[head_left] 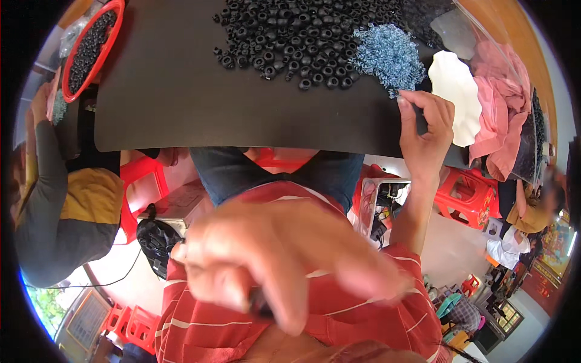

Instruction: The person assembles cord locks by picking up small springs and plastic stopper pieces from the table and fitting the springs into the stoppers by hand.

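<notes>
Close in front of me, blurred by motion, my left hand (260,248) is raised over my red shirt with its fingers bent. A dark thing (260,302) shows between those fingers, too smeared to identify. My right hand (428,130) is at the near edge of a pile of tiny pale-blue pieces (390,57), which look like small springs. Thumb and forefinger are pressed together there; anything between the tips is too small to make out. Behind and left of this pile spreads a large heap of black round hollow parts (290,42).
The heaps lie on a dark tabletop (181,97). Right of the blue pieces are a white wavy-edged dish (454,97) and pink cloth (499,109). A red-rimmed basket (71,89) of black parts stands far left, beside another person (66,206). Red stools (463,196) stand below.
</notes>
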Demonstrator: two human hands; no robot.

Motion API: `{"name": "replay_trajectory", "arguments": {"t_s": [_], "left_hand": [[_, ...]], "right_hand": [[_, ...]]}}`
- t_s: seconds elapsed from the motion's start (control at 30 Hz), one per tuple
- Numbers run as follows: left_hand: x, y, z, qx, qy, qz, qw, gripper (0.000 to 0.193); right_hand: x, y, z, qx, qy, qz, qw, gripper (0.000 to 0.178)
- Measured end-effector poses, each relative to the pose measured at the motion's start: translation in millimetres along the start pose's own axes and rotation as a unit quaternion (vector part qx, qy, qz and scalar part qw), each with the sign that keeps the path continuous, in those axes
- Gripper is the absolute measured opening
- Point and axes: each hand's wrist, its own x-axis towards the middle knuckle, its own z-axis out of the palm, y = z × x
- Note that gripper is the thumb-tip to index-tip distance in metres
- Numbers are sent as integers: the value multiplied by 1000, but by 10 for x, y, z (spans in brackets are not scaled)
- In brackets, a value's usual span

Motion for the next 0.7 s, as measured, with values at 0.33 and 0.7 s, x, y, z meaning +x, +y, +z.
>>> {"name": "replay_trajectory", "arguments": {"t_s": [0.33,0.7], "left_hand": [[-137,454,5,141,-139,-87,976,24],[-105,477,-142,99,-202,-103,969,19]], "right_hand": [[-177,132,-44,-22,10,25,999,14],[-170,115,-28,-55,2,22,998,15]]}}
